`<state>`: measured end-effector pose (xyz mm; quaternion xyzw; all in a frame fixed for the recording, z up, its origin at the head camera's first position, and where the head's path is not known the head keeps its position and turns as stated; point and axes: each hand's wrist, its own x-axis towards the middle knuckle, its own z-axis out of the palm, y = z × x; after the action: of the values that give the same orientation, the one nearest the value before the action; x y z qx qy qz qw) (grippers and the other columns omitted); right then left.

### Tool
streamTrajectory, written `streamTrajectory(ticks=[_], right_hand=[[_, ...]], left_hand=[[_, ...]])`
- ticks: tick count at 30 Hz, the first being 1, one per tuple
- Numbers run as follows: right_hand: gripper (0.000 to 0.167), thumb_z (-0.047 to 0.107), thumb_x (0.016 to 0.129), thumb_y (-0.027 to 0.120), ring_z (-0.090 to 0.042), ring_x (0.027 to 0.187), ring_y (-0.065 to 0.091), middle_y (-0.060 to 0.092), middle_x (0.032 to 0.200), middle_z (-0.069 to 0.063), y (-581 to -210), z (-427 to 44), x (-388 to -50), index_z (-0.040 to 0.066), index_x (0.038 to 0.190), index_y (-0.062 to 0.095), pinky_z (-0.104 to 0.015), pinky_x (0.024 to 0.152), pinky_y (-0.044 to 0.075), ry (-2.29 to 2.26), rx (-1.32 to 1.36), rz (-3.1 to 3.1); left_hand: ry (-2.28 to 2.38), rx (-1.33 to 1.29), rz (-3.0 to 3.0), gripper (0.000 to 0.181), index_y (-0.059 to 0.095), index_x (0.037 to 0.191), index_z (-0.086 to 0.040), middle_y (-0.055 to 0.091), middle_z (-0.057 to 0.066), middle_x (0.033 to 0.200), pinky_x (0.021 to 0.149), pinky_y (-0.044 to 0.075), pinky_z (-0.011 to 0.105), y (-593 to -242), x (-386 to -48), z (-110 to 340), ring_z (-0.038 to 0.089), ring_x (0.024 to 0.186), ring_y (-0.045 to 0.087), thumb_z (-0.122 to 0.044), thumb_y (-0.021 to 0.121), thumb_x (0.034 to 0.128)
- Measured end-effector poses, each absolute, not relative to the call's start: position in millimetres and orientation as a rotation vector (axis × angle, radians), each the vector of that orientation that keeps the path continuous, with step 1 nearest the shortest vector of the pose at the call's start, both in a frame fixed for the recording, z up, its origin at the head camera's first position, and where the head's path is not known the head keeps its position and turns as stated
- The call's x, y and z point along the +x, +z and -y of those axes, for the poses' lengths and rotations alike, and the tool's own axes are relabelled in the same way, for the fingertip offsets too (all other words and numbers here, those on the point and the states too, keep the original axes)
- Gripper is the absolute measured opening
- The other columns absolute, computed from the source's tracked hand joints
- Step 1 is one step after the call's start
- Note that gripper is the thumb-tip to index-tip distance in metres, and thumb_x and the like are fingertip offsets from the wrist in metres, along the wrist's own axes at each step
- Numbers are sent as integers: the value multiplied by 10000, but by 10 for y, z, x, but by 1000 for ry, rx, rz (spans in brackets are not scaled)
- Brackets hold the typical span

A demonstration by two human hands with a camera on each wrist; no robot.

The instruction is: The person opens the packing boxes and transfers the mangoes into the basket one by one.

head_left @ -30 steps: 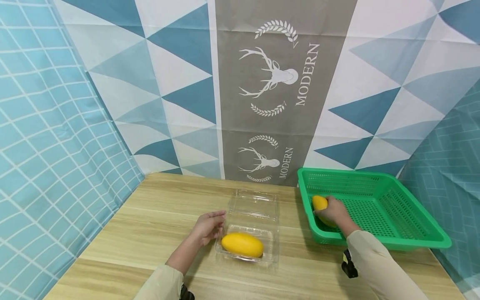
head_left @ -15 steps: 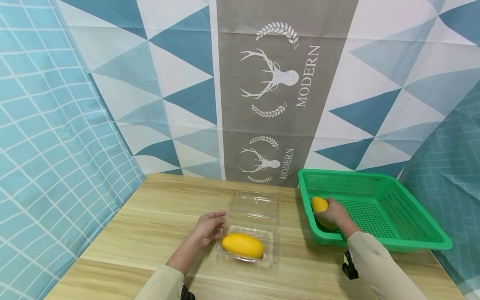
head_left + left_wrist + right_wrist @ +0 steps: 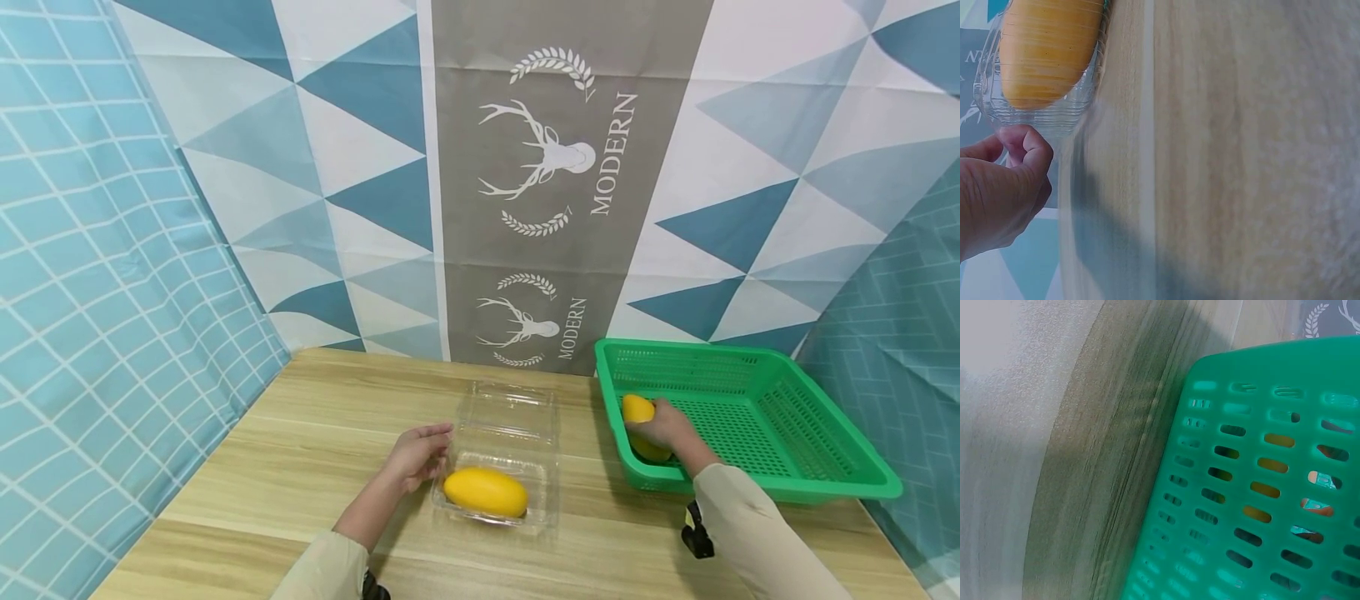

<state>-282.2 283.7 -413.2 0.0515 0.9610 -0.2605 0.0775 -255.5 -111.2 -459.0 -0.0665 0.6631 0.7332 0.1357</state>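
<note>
In the head view, a yellow oblong fruit (image 3: 486, 492) lies in the near half of a clear hinged box (image 3: 542, 492), whose lid (image 3: 510, 408) lies folded back. My left hand (image 3: 416, 457) is at the box's left side; in the left wrist view, thumb and forefinger of the hand (image 3: 1007, 194) pinch the box edge below the fruit (image 3: 1050, 50). My right hand (image 3: 666, 427) grips another yellow fruit (image 3: 638, 408) inside the green basket (image 3: 832, 487), near its left wall. Through the slots in the right wrist view, only bits of yellow and skin show.
The basket stands at the right of the wooden table (image 3: 300, 467), against the patterned backdrop (image 3: 525, 250). Tiled blue cloth (image 3: 112, 292) hangs at the left, and a teal one at the right. The basket's perforated wall (image 3: 1260, 475) fills much of the right wrist view.
Held by my right hand, the fruit in the basket has shifted very slightly toward the near left. The left hand, box and its fruit have stayed put.
</note>
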Motion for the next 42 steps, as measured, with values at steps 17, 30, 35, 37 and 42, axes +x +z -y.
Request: streamTrajectory(ticks=[17, 30, 35, 37, 42], right_hand=[[829, 423, 888, 560, -393, 950, 549, 427, 1220, -396, -4090, -2871, -2796, -188, 1352, 246, -431, 709, 511, -785, 169, -2851], [838, 550, 923, 434, -519, 1156, 427, 339, 1348, -400, -4001, -2980, -2763, -165, 1346, 327, -551, 862, 459, -743, 146, -2842], [840, 573, 925, 413, -514, 1157, 431, 337, 1359, -389, -3963, -3014, -2754, -146, 1351, 339, -548, 840, 468, -803, 165, -2838], [856, 591, 916, 413, -514, 1162, 426, 327, 1367, -387, -3954, -3028, -2752, -138, 1357, 337, -547, 835, 469, -829, 182, -2841], [891, 629, 892, 422, -506, 1149, 439, 318, 1372, -387, -3923, -3048, -2729, -121, 1365, 339, -514, 794, 485, -884, 202, -2856]], left_hand=[[2125, -207, -1915, 387, 492, 1280, 64, 541, 28, 811, 541, 431, 147, -4592, -2536, 1099, 74, 672, 481, -81, 539, 925], [2133, -233, -1911, 377, 495, 1276, 64, 548, 46, 847, 556, 439, 151, -4565, -2528, 1092, 84, 690, 488, -72, 533, 927], [2135, -240, -1909, 381, 496, 1274, 65, 549, 42, 846, 554, 441, 150, -4560, -2532, 1095, 85, 693, 489, -74, 544, 922], [2138, -238, -1908, 386, 495, 1272, 68, 550, 37, 835, 549, 438, 150, -4558, -2530, 1094, 84, 691, 488, -76, 550, 919], [2144, -231, -1910, 382, 501, 1269, 68, 548, 36, 829, 546, 429, 152, -4555, -2531, 1093, 85, 689, 484, -77, 551, 919]])
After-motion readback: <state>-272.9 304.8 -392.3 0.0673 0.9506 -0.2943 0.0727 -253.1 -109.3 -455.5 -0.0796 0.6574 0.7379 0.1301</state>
